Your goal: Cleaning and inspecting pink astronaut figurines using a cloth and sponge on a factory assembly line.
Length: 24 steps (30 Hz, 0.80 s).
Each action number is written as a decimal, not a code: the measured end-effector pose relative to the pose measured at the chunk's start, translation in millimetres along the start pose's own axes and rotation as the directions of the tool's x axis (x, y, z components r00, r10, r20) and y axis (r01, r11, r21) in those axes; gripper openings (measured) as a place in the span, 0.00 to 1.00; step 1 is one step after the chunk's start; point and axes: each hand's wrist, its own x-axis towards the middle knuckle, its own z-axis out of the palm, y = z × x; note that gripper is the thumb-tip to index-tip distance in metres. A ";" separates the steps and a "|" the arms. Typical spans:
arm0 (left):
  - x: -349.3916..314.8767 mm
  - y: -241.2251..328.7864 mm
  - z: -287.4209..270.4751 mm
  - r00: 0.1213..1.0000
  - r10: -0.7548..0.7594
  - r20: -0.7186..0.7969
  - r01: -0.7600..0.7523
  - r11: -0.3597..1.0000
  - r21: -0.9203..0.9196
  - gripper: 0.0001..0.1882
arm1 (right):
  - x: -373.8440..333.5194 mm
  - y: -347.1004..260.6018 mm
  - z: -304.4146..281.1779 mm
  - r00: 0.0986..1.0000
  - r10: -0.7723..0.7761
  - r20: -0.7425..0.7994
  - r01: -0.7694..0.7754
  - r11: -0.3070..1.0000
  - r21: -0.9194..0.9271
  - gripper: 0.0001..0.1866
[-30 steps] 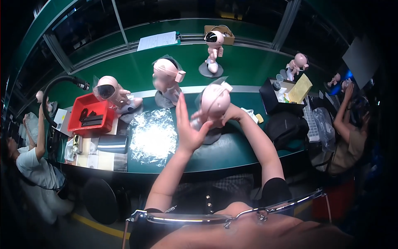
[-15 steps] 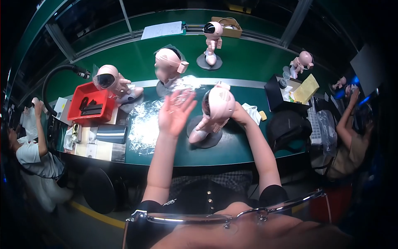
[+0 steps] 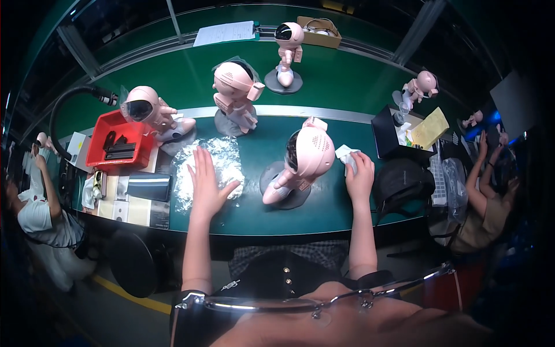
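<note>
A pink astronaut figure (image 3: 315, 151) with a dark visor stands on a round grey base in front of me, between my hands and touched by neither. My left hand (image 3: 209, 188) lies spread on shiny clear plastic film (image 3: 228, 159), thumb pointing right. Right of the figure, my right hand (image 3: 359, 178) has its fingers closed on a crumpled white cloth (image 3: 345, 152). How much of the cloth is under the fingers is hidden.
More astronaut figures stand around: one by the red bin (image 3: 99, 144), one behind the film (image 3: 236, 87), one on the far green surface (image 3: 288, 55). At right are a black box (image 3: 386, 130) and a black bag (image 3: 404, 182). Co-workers sit at both sides.
My left hand has moved left and down from near the figure onto the plastic film. My right hand has left the figure's back and taken hold of the white cloth.
</note>
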 end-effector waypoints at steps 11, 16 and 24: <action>69.1 119.0 -33.2 0.957 0.288 -0.026 -0.118 0.306 -0.945 0.64 | -12.4 -6.3 16.2 0.986 0.167 -0.024 -0.165 0.983 0.077 0.09; 92.2 130.5 -48.6 0.854 0.521 0.000 -0.355 0.582 -0.732 0.47 | -20.6 3.1 21.4 0.943 0.332 0.002 -0.248 0.703 0.666 0.11; 102.9 124.2 -42.0 0.795 0.607 -0.013 -0.405 0.514 -0.756 0.41 | 17.0 -71.1 -21.3 0.948 0.195 -0.250 0.037 0.717 0.696 0.09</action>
